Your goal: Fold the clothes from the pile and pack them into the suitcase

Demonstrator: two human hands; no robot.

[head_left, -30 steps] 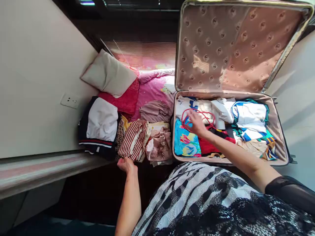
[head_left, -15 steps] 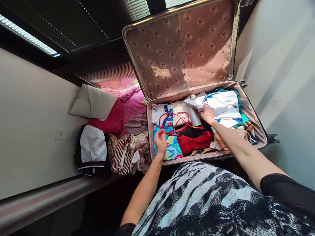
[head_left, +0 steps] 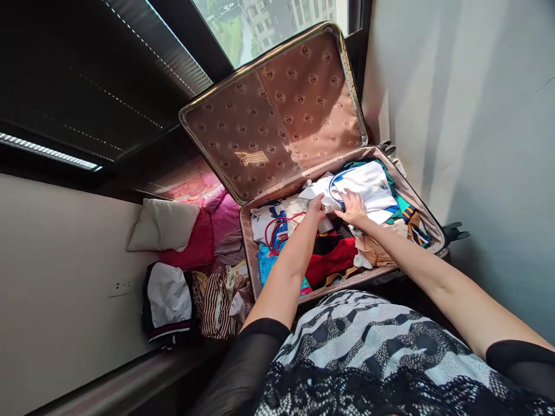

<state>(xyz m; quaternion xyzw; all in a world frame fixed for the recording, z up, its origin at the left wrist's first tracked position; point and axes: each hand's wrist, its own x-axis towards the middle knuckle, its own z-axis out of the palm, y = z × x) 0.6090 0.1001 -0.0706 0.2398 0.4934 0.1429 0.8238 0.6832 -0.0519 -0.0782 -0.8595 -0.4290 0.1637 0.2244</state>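
Observation:
My left hand (head_left: 317, 208) is closed at the near edge of a white garment (head_left: 319, 187) inside the suitcase. Just to its right, my right hand (head_left: 353, 211) lies with fingers spread on a folded white shirt (head_left: 368, 180) with blue trim and a crest. A loosely coiled red cord (head_left: 269, 237) rests on the clothes at the left, partly hidden by my left forearm. Red ribbed knitwear (head_left: 332, 260) lies below my hands, and a bright blue floral cloth (head_left: 266, 263) fills the near left corner.
The open suitcase (head_left: 244, 231) has its patterned lid (head_left: 277, 124) raised against the window side. To the left are a pale pillow (head_left: 162, 225), striped clothing (head_left: 217, 303) and a white and dark garment (head_left: 169, 294). A wall (head_left: 459, 115) stands close on the right.
My left hand has left the red cord and moved right to the white garment. My right hand has spread its fingers on the shirt. The camera view has shifted and tilted.

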